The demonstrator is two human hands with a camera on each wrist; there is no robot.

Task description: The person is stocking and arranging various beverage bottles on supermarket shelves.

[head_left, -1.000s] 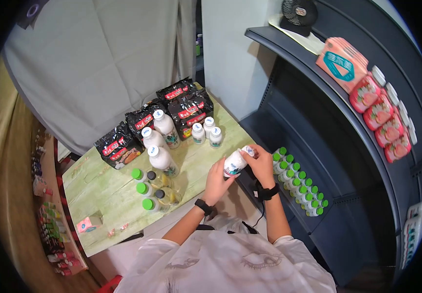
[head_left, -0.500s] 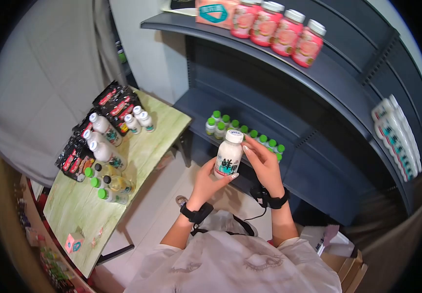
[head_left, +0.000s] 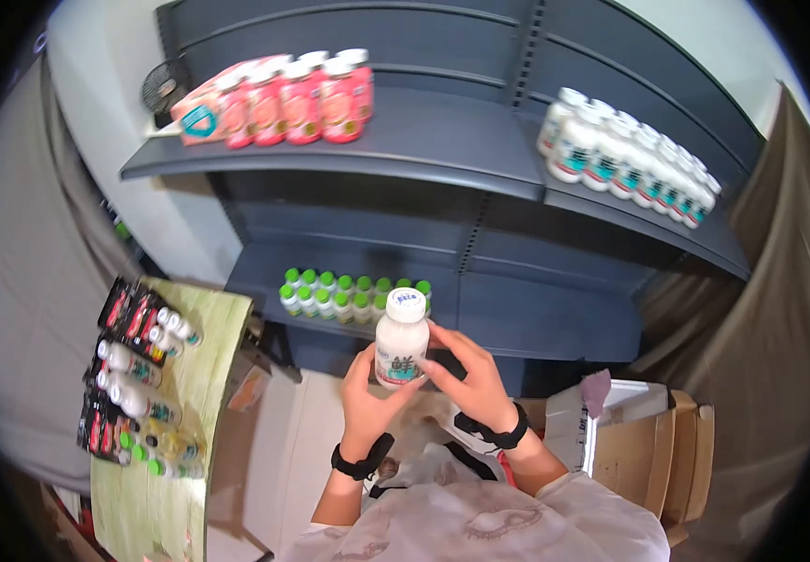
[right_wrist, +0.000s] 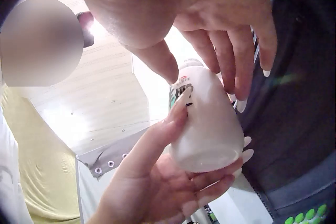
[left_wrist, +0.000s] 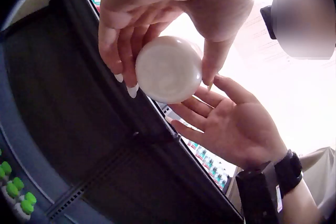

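Observation:
In the head view a white plastic bottle (head_left: 402,347) with a white cap and teal-and-black label stands upright in front of the chest. My left hand (head_left: 367,403) grips its lower left side, thumb across the front and fingers round the back. Its round white base (left_wrist: 168,70) faces the left wrist camera. My right hand (head_left: 470,384) holds the bottle's right side more lightly, thumb on the front and the forefinger opposite. In the right wrist view the other right fingers (right_wrist: 241,61) extend past the bottle.
Green-capped bottles (head_left: 344,300) line the lower shelf (head_left: 545,314). Pink bottles (head_left: 302,103) and white bottles (head_left: 611,155) occupy the upper shelf (head_left: 442,140). At left, a green table (head_left: 222,347) bears black packs (head_left: 119,375) and more bottles. A cardboard box (head_left: 630,459) sits at right.
The view has turned right from the table to face the shelves. Both hands have stayed at the bottle, which went from tilted to upright, its label toward the head camera.

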